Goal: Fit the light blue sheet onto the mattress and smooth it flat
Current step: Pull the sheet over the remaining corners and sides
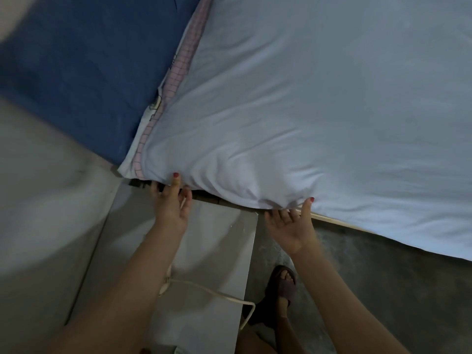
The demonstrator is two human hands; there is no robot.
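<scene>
Sheet: the light blue sheet (319, 103) lies spread over the mattress and fills most of the view. It looks mostly flat, with soft wrinkles bunched at the near corner by the hands.
Mattress: the mattress (163, 108) only peeks out along the left edge of the sheet, as a strip of pink checked cloth with some white beside it.
Left hand: the left hand (170, 200) is at the corner of the bed. Its thumb lies on top of the sheet edge and its fingers curl under it, so it is pinching the sheet.
Right hand: the right hand (293, 226) is a little way along the near edge, palm up. Its thumb touches the sheet edge and its fingers reach under the bunched cloth, holding the sheet.
Wall: a dark blue wall (84, 60) stands behind the bed.
Beside the bed: a grey cabinet top (209, 238) with a white cord (217, 293) lying on it.
Floor: a foot in a dark slipper (281, 284) stands on the grey floor (383, 290).
Writing: no words or labels can be read.
</scene>
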